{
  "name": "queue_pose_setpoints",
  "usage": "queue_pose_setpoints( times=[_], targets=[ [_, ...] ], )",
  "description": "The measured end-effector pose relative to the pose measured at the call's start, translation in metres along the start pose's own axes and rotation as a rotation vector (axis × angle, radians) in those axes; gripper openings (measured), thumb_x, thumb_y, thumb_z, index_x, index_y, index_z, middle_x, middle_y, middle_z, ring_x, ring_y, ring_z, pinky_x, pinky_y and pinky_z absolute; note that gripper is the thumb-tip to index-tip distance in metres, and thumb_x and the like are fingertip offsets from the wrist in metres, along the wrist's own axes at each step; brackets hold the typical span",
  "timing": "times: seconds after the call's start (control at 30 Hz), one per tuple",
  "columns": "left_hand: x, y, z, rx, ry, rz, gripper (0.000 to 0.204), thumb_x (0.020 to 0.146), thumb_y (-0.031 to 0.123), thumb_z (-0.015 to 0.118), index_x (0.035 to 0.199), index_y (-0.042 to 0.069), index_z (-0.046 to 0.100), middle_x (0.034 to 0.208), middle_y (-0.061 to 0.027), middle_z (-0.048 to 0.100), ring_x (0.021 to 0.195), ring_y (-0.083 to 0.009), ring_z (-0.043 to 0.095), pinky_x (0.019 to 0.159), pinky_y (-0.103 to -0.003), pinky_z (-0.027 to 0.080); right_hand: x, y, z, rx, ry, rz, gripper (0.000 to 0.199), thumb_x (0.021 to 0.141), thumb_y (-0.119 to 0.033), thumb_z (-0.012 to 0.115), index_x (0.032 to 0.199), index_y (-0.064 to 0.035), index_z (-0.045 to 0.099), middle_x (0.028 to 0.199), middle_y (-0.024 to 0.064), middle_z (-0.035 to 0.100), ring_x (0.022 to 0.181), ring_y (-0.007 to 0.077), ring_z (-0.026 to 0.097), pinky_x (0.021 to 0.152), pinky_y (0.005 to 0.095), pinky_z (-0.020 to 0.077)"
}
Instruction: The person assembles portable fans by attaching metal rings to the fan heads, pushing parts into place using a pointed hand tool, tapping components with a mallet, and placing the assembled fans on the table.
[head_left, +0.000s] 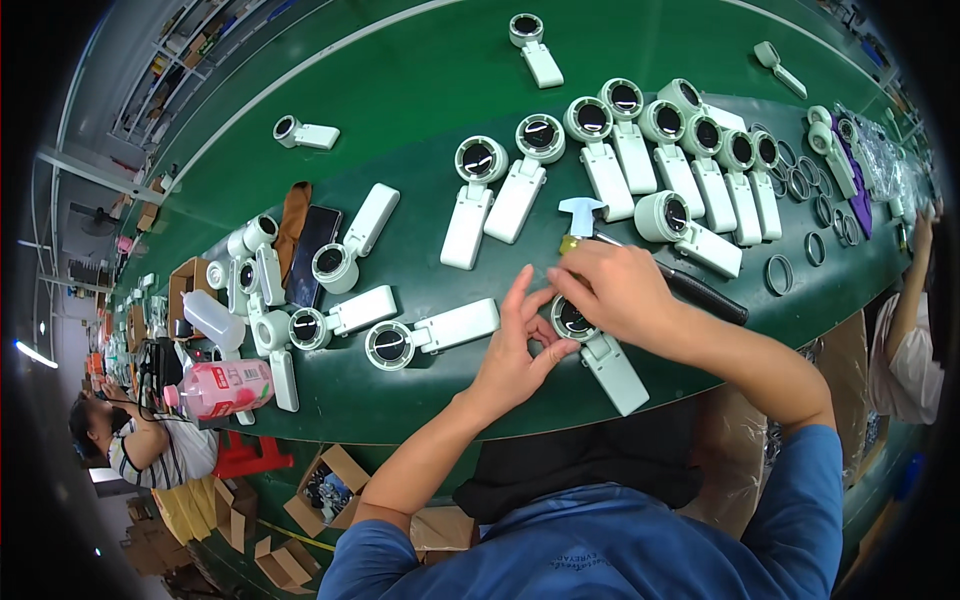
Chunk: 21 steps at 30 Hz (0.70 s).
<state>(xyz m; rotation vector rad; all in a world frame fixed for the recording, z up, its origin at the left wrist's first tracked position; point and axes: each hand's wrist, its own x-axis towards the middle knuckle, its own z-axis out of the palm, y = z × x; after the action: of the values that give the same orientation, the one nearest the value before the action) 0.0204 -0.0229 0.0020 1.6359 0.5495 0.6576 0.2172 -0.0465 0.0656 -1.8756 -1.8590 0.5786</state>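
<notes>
A pale mint handheld fan (615, 375) lies in front of me near the table edge, its round dark-faced head between my hands. My left hand (515, 345) curls around the left side of that head, thumb and fingers against the rim. Over its upper right side bends my right hand (615, 295), thumb and fingers drawn together; what sits between them is hidden. Just beyond the right hand are a light blue T-shaped piece (582, 212) and a tool with a black handle (705, 292).
Several similar fans (520, 195) stretch across the green table (420, 230). Loose dark rings (779, 274) lie to the right. At left are a phone (313, 250), a pink-labelled bottle (225, 388) and a clear bottle (212, 318). Other people sit at both sides; open cartons (330, 485) stand below.
</notes>
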Motion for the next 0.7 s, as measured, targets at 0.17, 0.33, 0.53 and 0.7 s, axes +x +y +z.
queue_pose_setpoints(
  times=[0.17,0.33,0.53,0.7],
  targets=[
    [0.001,-0.001,-0.003,0.057,-0.062,0.025,0.105,0.085,0.000,0.078,0.158,0.012,0.004,0.150,-0.0216,0.044,0.082,-0.0170,0.061,0.078,-0.031,0.055,-0.033,-0.014,-0.025,0.201,0.112,-0.193,0.012,0.091,-0.012,0.070,0.100,-0.0056,0.072,0.081,0.0104,0.065,0.075,0.0287,0.064,0.062,0.0382,0.0498],
    [0.001,-0.001,-0.004,0.156,-0.081,0.094,0.105,0.083,0.000,0.079,0.158,0.011,0.007,0.152,-0.0203,0.042,0.081,-0.0175,0.061,0.075,-0.031,0.055,-0.034,-0.014,-0.039,0.352,-0.011,-0.202,0.013,0.088,-0.009,0.073,0.100,-0.0045,0.071,0.079,0.0093,0.065,0.073,0.0267,0.060,0.064,0.0374,0.0488],
    [-0.002,-0.004,-0.002,0.130,-0.091,0.059,0.106,0.084,0.000,0.079,0.159,0.013,0.005,0.154,-0.0202,0.039,0.103,-0.0221,0.063,0.088,-0.036,0.054,-0.024,-0.012,-0.037,0.309,-0.024,-0.287,0.014,0.086,-0.009,0.074,0.098,-0.0041,0.071,0.080,0.0088,0.065,0.073,0.0269,0.061,0.067,0.0378,0.0488],
    [0.001,-0.006,0.000,0.112,-0.014,0.154,0.105,0.080,0.006,0.083,0.157,0.008,0.012,0.151,-0.0165,0.048,0.075,-0.0189,0.062,0.071,-0.031,0.055,-0.018,-0.016,-0.035,0.318,-0.029,-0.303,0.011,0.085,-0.008,0.074,0.095,-0.0043,0.070,0.080,0.0093,0.066,0.075,0.0284,0.061,0.069,0.0396,0.0493]
  ],
)
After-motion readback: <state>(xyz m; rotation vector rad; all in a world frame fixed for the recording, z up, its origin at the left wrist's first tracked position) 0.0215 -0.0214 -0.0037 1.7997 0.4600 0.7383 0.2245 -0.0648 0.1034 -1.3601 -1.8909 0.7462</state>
